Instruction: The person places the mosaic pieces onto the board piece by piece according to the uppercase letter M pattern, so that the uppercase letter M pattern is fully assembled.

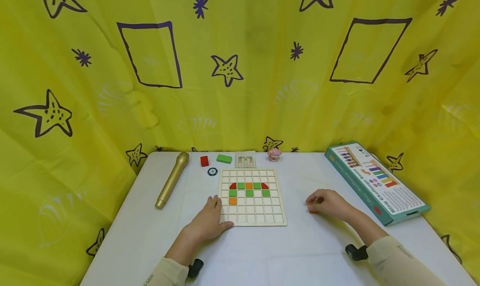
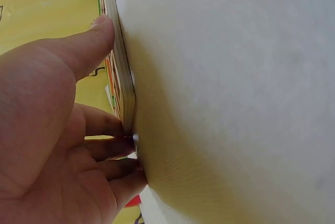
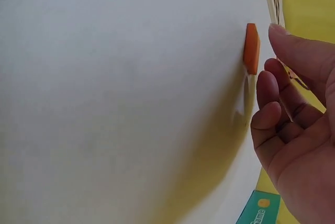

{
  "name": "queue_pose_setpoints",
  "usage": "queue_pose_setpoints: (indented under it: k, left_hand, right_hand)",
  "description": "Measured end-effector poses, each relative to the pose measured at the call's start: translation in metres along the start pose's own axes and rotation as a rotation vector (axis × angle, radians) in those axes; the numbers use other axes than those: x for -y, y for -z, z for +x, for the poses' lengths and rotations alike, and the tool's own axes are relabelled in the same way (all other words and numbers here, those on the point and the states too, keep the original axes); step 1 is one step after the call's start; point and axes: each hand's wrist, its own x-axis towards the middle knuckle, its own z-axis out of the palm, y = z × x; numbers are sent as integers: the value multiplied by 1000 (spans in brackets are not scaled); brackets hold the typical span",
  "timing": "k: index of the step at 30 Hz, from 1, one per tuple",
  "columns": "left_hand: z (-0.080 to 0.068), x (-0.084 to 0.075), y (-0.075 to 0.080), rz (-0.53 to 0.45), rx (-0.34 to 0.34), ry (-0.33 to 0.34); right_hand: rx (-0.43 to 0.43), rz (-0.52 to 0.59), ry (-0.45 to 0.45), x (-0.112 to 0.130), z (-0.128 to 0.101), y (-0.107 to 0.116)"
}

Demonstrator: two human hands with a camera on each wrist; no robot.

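right hand: over the desk right of the board, fingers loosely curled, holding nothing; fingertips just beside the orange block, a small gap in the wrist view
orange block: flat on the desk under the right fingertips, between board and box; mostly hidden by the hand in the head view
left hand: fingers fairly straight, resting on the desk at the board's near-left corner; thumb pressed along the near edge, fingers touching the left edge; grips nothing
board: white grid tray, mid-desk, square to the near edge
tiles on board: two red quarter-rounds, green squares and one orange in the row between them; three green in the next row, one orange under the left one
box: teal game box, along the desk's right edge, angled
card: small pattern card, far edge, just behind the board
pink piece: far edge, right of card; too small to identify
green block: far edge, left of card
red block: left of green block
disc: dark round disc, off the board's far-left corner
mic: gold, lying on the left side of the desk, head toward the far edge
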Motion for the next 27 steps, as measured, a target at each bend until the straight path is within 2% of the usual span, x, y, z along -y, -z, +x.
queue_pose_setpoints:
  k: [8, 27]
  left_hand:
    - [-1, -1, 0, -9, 0, 4]
    - [-1, -1, 3, -14, 2, 3]
  right_hand:
    - [31, -2, 40, -13, -4, 2]
    - [48, 10, 53, -8, -3, 2]
